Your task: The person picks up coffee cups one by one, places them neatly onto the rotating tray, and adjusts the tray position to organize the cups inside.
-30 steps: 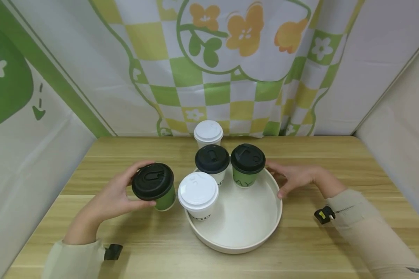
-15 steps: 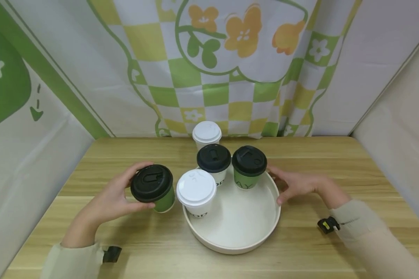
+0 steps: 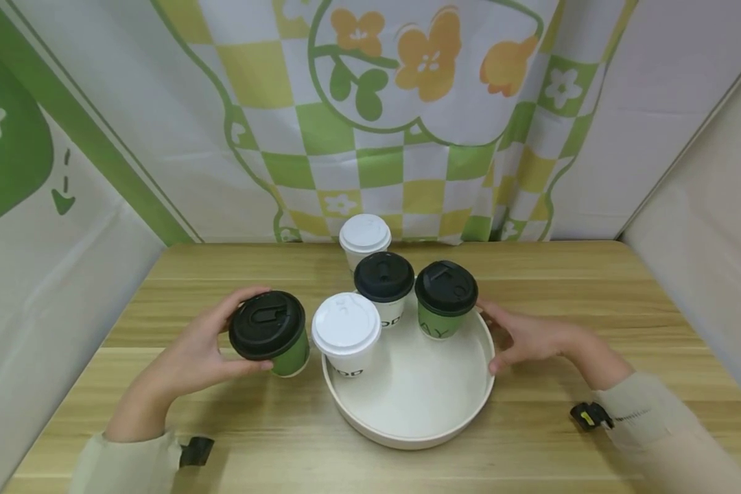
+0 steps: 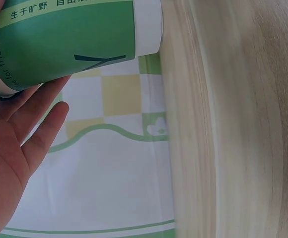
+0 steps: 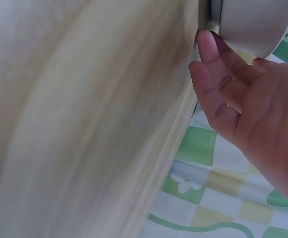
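Observation:
My left hand [image 3: 191, 357] holds a green paper cup [image 3: 291, 357] with a black lid, left of the tray; thumb and fingers lie around it near the lid. Green print shows on its side in the left wrist view. My right hand [image 3: 534, 339] grips the right side of a round cream tray [image 3: 416, 439], thumb at the rim and fingers farther back. In the right wrist view, bent fingers lie against the tray's wall [image 5: 255, 22]. On the tray stand a white-lidded white cup [image 3: 347, 329], a black-lidded white cup [image 3: 385, 281] and a black-lidded green cup [image 3: 446, 295].
Another white-lidded cup [image 3: 364, 237] stands behind the tray, partly hidden by the black-lidded white cup. A checked curtain [image 3: 401, 165] hangs behind the wooden table [image 3: 272, 453]. Pale walls flank both sides.
The tray has turned a little clockwise: its white-lidded cup shifted back, the black-lidded white cup right, the green cup right and nearer. My right hand moved slightly nearer; the left held still.

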{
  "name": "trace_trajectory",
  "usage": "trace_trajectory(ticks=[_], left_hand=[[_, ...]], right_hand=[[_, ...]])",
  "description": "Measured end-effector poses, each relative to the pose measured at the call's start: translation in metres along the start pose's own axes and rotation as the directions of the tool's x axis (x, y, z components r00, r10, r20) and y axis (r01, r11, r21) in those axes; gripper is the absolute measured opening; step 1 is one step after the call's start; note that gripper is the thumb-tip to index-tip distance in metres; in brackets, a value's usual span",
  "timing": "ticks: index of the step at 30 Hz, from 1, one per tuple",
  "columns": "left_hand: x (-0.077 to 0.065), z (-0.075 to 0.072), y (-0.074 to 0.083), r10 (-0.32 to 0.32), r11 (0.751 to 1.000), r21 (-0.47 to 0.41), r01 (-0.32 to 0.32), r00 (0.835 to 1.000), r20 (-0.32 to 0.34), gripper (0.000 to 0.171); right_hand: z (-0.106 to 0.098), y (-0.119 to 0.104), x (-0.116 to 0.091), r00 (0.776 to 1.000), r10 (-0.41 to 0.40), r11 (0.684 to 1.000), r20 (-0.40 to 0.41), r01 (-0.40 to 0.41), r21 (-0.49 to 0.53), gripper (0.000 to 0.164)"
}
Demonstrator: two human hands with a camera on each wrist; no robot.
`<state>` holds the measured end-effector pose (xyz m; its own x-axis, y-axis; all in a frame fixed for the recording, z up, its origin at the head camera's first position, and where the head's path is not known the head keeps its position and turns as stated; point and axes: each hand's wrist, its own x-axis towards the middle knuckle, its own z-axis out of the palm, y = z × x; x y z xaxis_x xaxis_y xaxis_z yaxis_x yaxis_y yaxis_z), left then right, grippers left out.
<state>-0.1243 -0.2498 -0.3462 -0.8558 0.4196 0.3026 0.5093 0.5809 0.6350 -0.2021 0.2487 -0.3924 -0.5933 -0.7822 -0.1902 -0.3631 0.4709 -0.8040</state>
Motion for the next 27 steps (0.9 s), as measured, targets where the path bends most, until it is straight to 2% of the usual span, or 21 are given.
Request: trace_trajectory(ticks=[4,12,19,27], left_hand=[[-0.001,0.000,0.001,0.011,1.000,0.001,-0.011,1.000,-0.003,0.096],[-0.001,0.000,0.005,0.036,0.999,0.019,-0.036,0.999,-0.014,0.096],[-0.001,0.000,0.009,0.043,0.999,0.026,-0.042,0.999,-0.012,0.097],[-0.002,0.000,0.013,0.056,0.998,0.020,-0.056,0.998,-0.008,0.098]], right_hand=[[0.004,-0.004,-0.005,0.999,-0.013,0.997,-0.038,0.011,-0.070,0.119],[0.012,-0.012,-0.011,0.998,0.005,0.999,-0.060,-0.008,-0.046,0.119],[0.019,-0.018,-0.015,0.995,0.037,0.996,-0.091,-0.045,-0.083,0.119],[0.028,-0.025,-0.020,0.991,0.026,0.992,-0.133,-0.042,-0.118,0.122]])
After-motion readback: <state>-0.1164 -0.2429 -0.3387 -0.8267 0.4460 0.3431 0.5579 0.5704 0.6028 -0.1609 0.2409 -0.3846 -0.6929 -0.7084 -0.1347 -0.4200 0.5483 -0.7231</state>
